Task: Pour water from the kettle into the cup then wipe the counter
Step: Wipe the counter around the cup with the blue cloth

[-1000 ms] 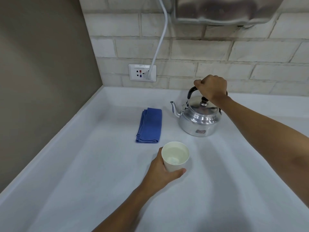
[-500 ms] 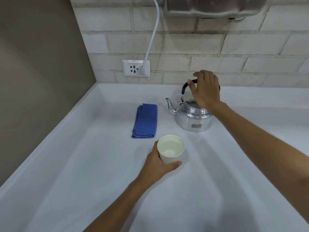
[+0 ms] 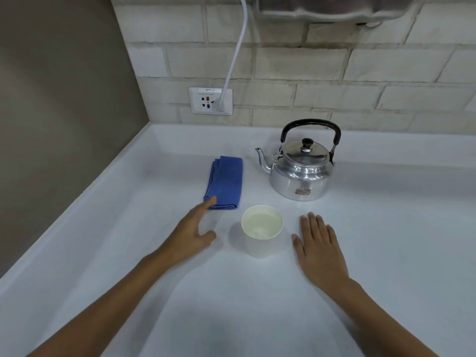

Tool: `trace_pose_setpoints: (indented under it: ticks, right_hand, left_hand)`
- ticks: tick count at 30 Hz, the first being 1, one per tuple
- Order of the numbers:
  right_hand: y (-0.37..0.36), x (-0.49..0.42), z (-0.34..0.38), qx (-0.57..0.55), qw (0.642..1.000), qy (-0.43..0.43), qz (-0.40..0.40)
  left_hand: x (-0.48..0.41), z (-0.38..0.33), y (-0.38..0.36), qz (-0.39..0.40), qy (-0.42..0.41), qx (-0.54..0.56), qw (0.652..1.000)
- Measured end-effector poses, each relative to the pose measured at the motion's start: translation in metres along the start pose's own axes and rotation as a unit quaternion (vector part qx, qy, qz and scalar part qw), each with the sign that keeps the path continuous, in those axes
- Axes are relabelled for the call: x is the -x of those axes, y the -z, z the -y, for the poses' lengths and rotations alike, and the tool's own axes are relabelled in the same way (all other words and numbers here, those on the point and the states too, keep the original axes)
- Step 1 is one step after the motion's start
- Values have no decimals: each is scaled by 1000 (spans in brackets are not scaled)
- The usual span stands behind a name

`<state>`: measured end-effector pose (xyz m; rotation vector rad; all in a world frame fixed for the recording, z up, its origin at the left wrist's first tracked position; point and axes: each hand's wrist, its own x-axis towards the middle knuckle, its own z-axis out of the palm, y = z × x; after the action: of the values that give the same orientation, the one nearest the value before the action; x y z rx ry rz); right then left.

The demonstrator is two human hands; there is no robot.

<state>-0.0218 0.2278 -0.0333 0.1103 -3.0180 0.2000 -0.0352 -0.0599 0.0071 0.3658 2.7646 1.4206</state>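
A white paper cup (image 3: 262,237) with water in it stands upright on the white counter (image 3: 386,240). Behind it to the right sits a shiny metal kettle (image 3: 301,173) with a black handle, spout pointing left, lid on. A folded blue cloth (image 3: 224,181) lies left of the kettle. My left hand (image 3: 192,234) is open left of the cup, its fingertips reaching the near corner of the cloth. To the right of the cup my right hand (image 3: 318,244) lies open and flat, palm down, just over the counter, holding nothing.
A brick wall runs along the back with a wall socket (image 3: 210,101) and a white cord (image 3: 235,55) plugged into it. A metal fixture (image 3: 334,7) hangs above the kettle. A grey-brown wall (image 3: 59,99) borders the counter on the left.
My right hand let go of the kettle handle and came down beside the cup. My left hand released the cup and moved left toward the cloth.
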Motion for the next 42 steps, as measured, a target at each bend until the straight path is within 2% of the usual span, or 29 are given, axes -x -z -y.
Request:
trace_pose_setpoints:
  ticks: [2, 5, 7, 10, 14, 17, 20, 23, 25, 30, 35, 39, 42]
  right_hand:
    - [0, 0, 1, 4, 1000, 3, -8]
    - [2, 1, 1, 5, 1000, -1, 3]
    - [2, 1, 2, -10, 1000, -8, 7]
    - [3, 2, 2, -11, 1000, -15, 12]
    - [4, 2, 5, -12, 1000, -17, 6]
    - [5, 2, 7, -15, 1000, -17, 1]
    - [6, 2, 8, -17, 1000, -13, -17]
    - [5, 2, 7, -10, 1000, -7, -11]
    - [4, 2, 5, -18, 1000, -8, 3]
    - [2, 1, 1, -17, 1000, -9, 6]
    - [2, 1, 4, -21, 1000, -12, 1]
    - [1, 0, 3, -16, 1000, -9, -2]
    - [2, -1, 3, -22, 1000, -7, 0]
  left_hand:
    - [-28, -2, 7, -41, -11, -20, 999]
    - [-78, 1, 5, -87, -37, -133, 987]
    - [-110, 5, -1, -92, -40, -226, 969]
    - [-151, 18, -15, -67, 8, -321, 945]
    - [-186, 35, -33, -24, 97, -307, 946]
    - [-197, 38, -41, -5, 106, -305, 946]
    - [-192, 29, -52, 42, 59, -338, 938]
    - [-167, 18, -62, 93, -39, -391, 915]
    - [-140, 13, -61, 95, -99, -404, 905]
    - [-60, 20, -26, 117, -143, -322, 928]
    - [-59, 41, 1, 76, -62, -365, 926]
    - [-88, 31, -19, -11, 44, -384, 922]
    - [-80, 16, -39, -41, 74, -368, 926]
